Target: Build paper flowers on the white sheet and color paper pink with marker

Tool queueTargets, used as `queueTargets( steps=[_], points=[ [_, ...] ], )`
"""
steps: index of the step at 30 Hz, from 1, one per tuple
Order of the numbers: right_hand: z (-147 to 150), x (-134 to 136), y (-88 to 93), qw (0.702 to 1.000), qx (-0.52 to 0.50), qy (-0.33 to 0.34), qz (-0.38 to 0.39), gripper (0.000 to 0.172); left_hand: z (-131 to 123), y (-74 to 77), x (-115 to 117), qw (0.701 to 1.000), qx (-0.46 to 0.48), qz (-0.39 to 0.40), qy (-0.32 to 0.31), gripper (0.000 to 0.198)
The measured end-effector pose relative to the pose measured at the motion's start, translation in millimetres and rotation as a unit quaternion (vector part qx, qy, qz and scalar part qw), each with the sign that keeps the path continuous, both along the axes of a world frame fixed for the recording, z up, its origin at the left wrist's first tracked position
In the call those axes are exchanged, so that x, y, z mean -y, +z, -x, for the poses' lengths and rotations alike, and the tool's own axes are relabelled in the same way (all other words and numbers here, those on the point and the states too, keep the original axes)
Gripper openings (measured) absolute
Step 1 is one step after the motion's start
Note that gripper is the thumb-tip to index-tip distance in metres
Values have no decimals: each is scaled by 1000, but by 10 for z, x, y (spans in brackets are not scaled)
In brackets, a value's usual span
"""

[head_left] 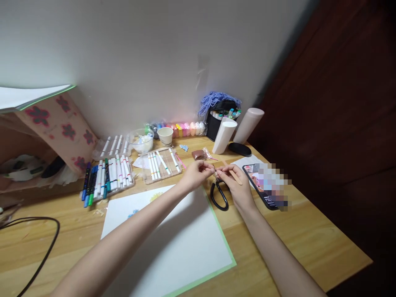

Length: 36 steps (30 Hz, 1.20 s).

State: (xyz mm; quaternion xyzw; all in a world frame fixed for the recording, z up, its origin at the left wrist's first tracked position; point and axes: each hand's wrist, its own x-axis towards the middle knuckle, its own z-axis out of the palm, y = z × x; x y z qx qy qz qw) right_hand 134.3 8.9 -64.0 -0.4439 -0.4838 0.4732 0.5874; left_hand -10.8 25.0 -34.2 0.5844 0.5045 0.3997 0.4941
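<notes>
My left hand (pixel 198 173) and my right hand (pixel 237 183) meet above the table, fingertips pinched together. Whatever lies between the fingers is too small to make out. A flat wooden craft stick (pixel 234 174) slants across the fingers of my right hand; I cannot tell how firmly it is held. Just below the hands lie black-handled scissors (pixel 220 200), their blades mostly hidden. Behind my left hand is a packet of brown clay (pixel 198 154). Under my left forearm rests a white sheet with a green border (pixel 192 239), bearing a yellow shape (pixel 156 197) and a blue shape (pixel 133 214).
White markers (pixel 114 173) in trays are at the left, beside a paper cup (pixel 165 136) and a clear bowl (pixel 141 142). Colourful clay packs (pixel 185 129) line the wall. A white cylinder (pixel 225 136) and a black marker case (pixel 213 126) stand behind; a phone (pixel 261 187) lies right.
</notes>
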Motion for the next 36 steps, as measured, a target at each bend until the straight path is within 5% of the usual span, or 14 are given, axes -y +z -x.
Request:
queueTargets(
  steps=[9, 16, 36],
  points=[
    [314, 358, 43, 981, 1, 182, 64, 28, 570, 5, 579, 998, -48, -13, 25, 26],
    [663, 532, 6, 969, 15, 241, 57, 29, 993, 36, 982, 997, -59, 8, 45, 26],
    [1059, 623, 103, 958, 161, 237, 16, 26, 1357, -31, 1124, 996, 8, 50, 69, 24]
  ],
)
